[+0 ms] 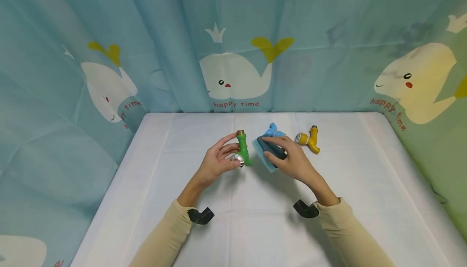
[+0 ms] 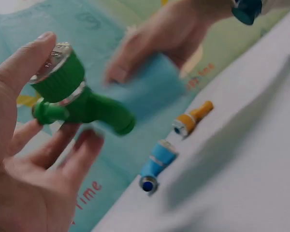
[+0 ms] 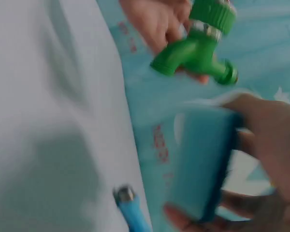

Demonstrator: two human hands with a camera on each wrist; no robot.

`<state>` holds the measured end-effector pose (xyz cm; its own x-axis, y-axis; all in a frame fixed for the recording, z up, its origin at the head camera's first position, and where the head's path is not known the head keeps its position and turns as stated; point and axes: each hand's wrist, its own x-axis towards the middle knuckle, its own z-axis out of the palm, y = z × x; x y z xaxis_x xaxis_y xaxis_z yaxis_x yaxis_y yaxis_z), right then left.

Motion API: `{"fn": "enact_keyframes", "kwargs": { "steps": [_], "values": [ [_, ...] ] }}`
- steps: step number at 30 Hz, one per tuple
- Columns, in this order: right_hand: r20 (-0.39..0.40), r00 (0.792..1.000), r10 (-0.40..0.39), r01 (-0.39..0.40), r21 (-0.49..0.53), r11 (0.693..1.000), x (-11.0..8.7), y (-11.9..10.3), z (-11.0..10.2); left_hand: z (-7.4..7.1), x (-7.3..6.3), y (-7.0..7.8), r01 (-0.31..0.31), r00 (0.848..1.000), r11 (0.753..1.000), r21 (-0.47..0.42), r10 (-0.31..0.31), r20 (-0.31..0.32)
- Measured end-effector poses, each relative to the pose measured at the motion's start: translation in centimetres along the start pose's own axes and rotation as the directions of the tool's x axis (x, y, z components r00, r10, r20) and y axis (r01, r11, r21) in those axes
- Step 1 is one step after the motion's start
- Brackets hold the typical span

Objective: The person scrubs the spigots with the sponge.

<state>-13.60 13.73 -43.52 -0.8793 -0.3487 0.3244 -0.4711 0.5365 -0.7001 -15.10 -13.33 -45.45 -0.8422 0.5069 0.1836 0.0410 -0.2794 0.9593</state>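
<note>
My left hand (image 1: 216, 162) holds a green faucet (image 1: 243, 147) above the table, thumb on its silver-topped knob and fingertips near the threaded brass end. The faucet's spout points toward my right hand (image 1: 296, 162). That hand grips a sponge (image 1: 260, 150), light blue on one face and dark on the other. In the left wrist view the sponge (image 2: 157, 89) is blurred, just beyond the green spout. A gap separates sponge (image 3: 198, 154) and faucet (image 3: 195, 55) in the right wrist view.
Behind the sponge a blue faucet (image 1: 272, 130) lies on the white table (image 1: 262, 234), partly hidden in the head view. To its right lies a yellow faucet (image 1: 312, 140). A whale-print curtain (image 1: 160, 72) borders the table's back and sides.
</note>
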Motion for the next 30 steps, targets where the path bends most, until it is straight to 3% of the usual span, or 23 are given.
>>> {"fn": "enact_keyframes", "kwargs": {
  "steps": [3,6,13,17,24,28,30],
  "values": [
    [-0.104,0.993,-0.054,0.063,0.085,0.994,-0.2,-1.1,1.0,0.1,0.2,-0.6,-0.004,0.999,1.0,-0.021,0.003,-0.052],
    [-0.102,0.987,-0.122,0.138,0.161,0.977,-0.4,-2.0,2.2,0.2,0.5,-1.0,-0.01,0.997,0.999,-0.05,0.006,-0.078],
    [-0.16,0.977,-0.143,0.161,0.106,0.981,-0.5,-2.0,2.8,0.3,0.6,-1.3,0.035,0.991,0.992,-0.118,-0.049,-0.122],
    [-0.138,0.977,-0.164,0.183,0.134,0.974,-0.6,-2.4,2.8,0.4,0.4,-1.4,0.054,0.992,0.993,-0.103,-0.065,-0.108],
    [-0.158,0.98,-0.121,0.124,0.005,0.992,-0.3,-1.1,1.3,0.4,0.2,-1.9,0.102,0.992,0.989,-0.103,-0.11,-0.07],
    [-0.15,0.981,-0.126,0.128,0.001,0.992,-0.1,-1.1,0.5,0.2,0.0,-2.0,0.137,0.99,0.985,-0.108,-0.14,-0.02],
    [-0.145,0.98,-0.138,0.139,-0.004,0.99,0.0,-1.1,0.3,0.2,-0.1,-2.0,0.144,0.989,0.987,-0.07,-0.146,-0.021]
  ]
}}
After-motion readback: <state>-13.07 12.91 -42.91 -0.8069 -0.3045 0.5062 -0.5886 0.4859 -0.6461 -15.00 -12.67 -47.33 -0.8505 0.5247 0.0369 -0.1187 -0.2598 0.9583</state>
